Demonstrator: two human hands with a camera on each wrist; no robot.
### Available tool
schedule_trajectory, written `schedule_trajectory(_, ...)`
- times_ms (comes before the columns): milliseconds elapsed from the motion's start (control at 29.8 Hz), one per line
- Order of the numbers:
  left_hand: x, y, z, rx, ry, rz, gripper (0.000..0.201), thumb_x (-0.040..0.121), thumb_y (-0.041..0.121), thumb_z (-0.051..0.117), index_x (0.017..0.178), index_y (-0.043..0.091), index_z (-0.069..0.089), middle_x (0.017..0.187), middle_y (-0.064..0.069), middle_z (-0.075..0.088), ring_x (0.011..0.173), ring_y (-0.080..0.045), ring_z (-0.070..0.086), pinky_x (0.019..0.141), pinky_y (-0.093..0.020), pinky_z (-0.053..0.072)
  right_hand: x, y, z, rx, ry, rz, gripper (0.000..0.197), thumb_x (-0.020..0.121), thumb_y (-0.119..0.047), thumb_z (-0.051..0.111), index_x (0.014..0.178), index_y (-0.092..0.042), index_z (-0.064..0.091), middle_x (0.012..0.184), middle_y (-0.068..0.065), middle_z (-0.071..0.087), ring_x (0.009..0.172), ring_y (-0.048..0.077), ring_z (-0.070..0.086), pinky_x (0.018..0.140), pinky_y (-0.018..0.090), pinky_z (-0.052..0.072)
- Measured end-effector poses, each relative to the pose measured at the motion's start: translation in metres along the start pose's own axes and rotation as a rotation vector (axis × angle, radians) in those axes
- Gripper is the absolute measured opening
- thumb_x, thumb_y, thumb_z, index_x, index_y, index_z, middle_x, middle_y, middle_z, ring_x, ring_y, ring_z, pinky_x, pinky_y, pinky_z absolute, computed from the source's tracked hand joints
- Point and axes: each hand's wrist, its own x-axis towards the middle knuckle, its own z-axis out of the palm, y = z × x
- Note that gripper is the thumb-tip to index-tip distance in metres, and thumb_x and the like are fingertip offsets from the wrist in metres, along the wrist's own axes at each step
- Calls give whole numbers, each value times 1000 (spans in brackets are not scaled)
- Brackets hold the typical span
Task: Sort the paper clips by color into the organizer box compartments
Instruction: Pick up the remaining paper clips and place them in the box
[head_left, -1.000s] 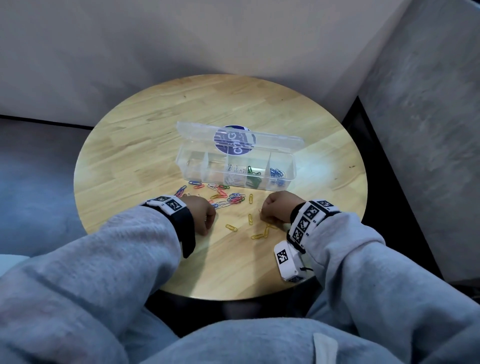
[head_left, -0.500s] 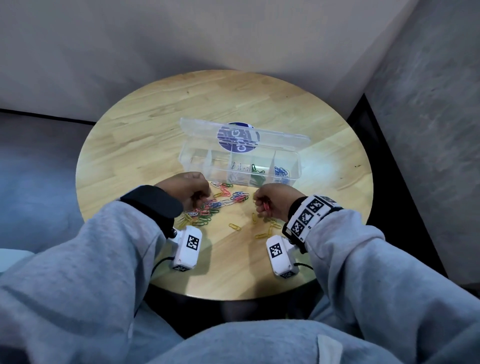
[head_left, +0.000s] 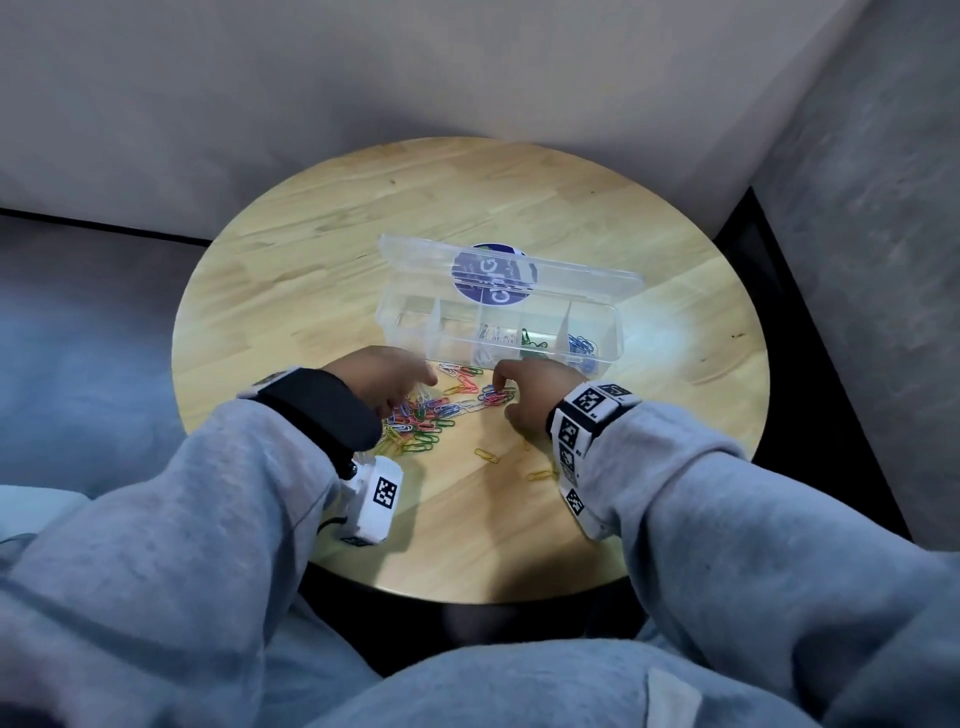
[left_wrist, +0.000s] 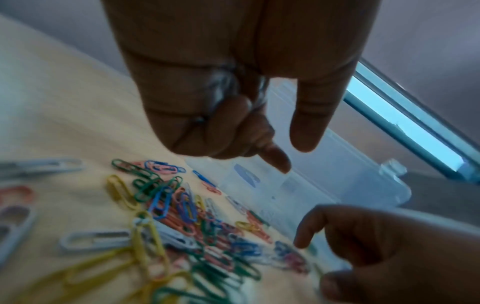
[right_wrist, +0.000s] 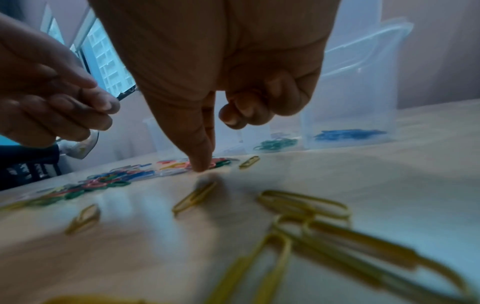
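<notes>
A clear organizer box (head_left: 613, 332) stands open on the round table, with white (head_left: 491, 338), green (head_left: 535, 340) and blue clips (head_left: 582, 345) in separate compartments. A mixed pile of paper clips (head_left: 431, 410) lies in front of it. My left hand (head_left: 410, 382) hovers over the pile's left side. Its back fingers curl round what look like white clips (left_wrist: 223, 88), while the thumb and forefinger stick out. My right hand (head_left: 501, 387) touches the pile's right end with a straight forefinger (right_wrist: 200, 164). Its other fingers are curled.
Several yellow clips (head_left: 485, 455) lie apart from the pile near my right wrist, and they look large in the right wrist view (right_wrist: 306, 207). The box lid (head_left: 519, 270) stands up behind the compartments. Bare wood (head_left: 311, 270) lies to the left of the box.
Both hands have moved forward from the near table to the pile. The left hand has turned and uncovered the clips under it. The right forefinger now rests on the pile.
</notes>
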Motion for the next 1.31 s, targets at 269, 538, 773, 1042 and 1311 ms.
schedule_trajectory(269, 4, 1, 11, 793, 195, 171, 14, 82, 15, 61, 94, 21, 62, 93, 5, 54, 84, -17, 49, 56, -23, 34, 13, -6, 7, -110, 12, -49, 16, 89, -19, 50, 101, -20, 61, 108, 4, 59, 99, 23, 56, 78, 30, 44)
schedule_trajectory(538, 21, 0, 29, 892, 126, 161, 17, 85, 16, 60, 102, 16, 64, 112, -5, 64, 94, -24, 57, 71, -24, 36, 5, 2, 10, -76, 6, -9, 22, 92, -23, 47, 102, -15, 65, 108, 4, 64, 96, 23, 60, 77, 29, 46)
schedule_trajectory(773, 27, -4, 31, 855, 133, 138, 10, 81, 14, 61, 78, 23, 57, 102, -2, 69, 84, -20, 55, 68, -23, 35, -1, 15, 11, 182, -62, 92, 11, 88, -19, 53, 80, -13, 57, 82, 6, 56, 78, 20, 50, 68, 24, 38)
schedule_trajectory(1042, 22, -6, 27, 783, 175, 163, 15, 85, 16, 57, 93, 13, 69, 95, -4, 67, 86, -22, 57, 67, -24, 35, -12, 33, 7, 853, -149, 238, 20, 86, 1, 51, 71, -11, 47, 64, 13, 55, 60, 25, 51, 50, 28, 40)
schedule_trajectory(1311, 10, 5, 9, 68, 14, 45, 27, 85, 5, 51, 58, 8, 52, 60, -10, 51, 51, -19, 37, 50, -23, 26, -13, 27, 7, 826, -224, 341, 39, 92, 11, 34, 64, -14, 43, 65, 3, 35, 59, 13, 30, 70, 32, 31)
